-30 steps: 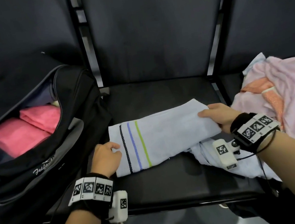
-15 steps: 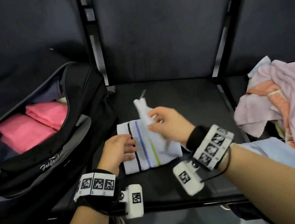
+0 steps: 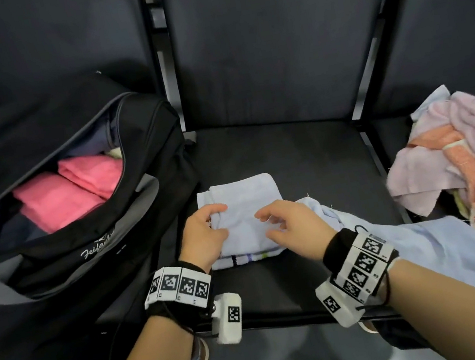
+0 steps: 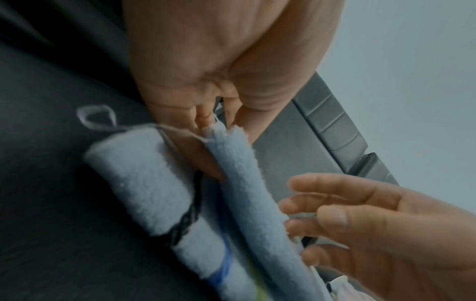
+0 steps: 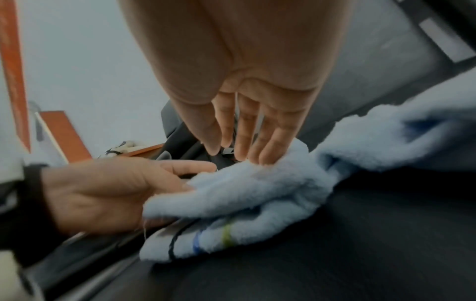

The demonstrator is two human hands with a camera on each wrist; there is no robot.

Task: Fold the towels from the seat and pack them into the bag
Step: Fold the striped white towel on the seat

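A light blue towel lies folded into a small square on the middle seat, its striped end showing at the near edge. My left hand pinches the top layer at the towel's left edge; the left wrist view shows the towel pinched between thumb and fingers. My right hand rests with straight, spread fingers on top of the towel, gripping nothing. The black bag stands open on the left seat with folded pink towels inside.
A loose heap of pink and orange towels lies on the right seat. Another pale blue towel is spread under my right forearm, hanging over the seat's front edge. Seat backs rise behind.
My right hand carried the towel's free end over to the left, laid it down and let go. The stripes are now covered, showing only at the near edge. My left hand stayed at the left edge.
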